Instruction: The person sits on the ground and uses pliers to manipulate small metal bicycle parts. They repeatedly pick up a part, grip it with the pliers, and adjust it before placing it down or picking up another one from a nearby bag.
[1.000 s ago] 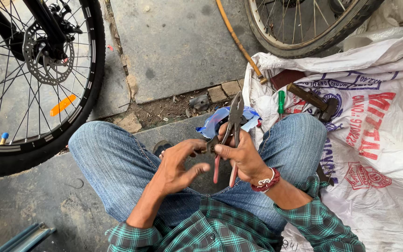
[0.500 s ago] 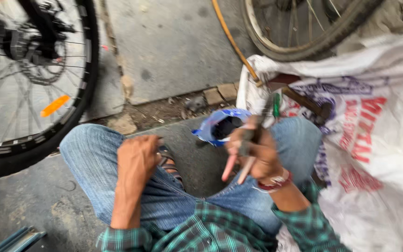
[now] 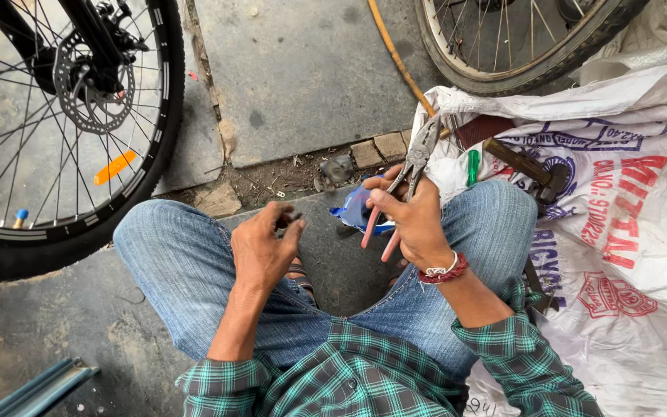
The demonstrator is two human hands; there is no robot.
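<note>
I sit cross-legged on the ground in blue jeans. My right hand (image 3: pixel 411 220) grips a pair of pliers (image 3: pixel 418 150) with pink handles, jaws pointing up and away from me. My left hand (image 3: pixel 260 247) is curled over my left knee, pinching a small dark part (image 3: pixel 293 218) between its fingertips; what the part is I cannot tell. Behind my right hand lies a blue plastic piece (image 3: pixel 353 208) on the ground.
A bicycle wheel with a disc brake (image 3: pixel 79 77) stands at the left, another wheel (image 3: pixel 519 38) at the top right. A white printed sack (image 3: pixel 619 216) with tools, including a green-handled one (image 3: pixel 472 166), lies at the right. An orange hose (image 3: pixel 399 62) runs across the paving.
My left hand has drawn away from the pliers to my left knee. My right hand has lifted the pliers and now points them further up and to the right.
</note>
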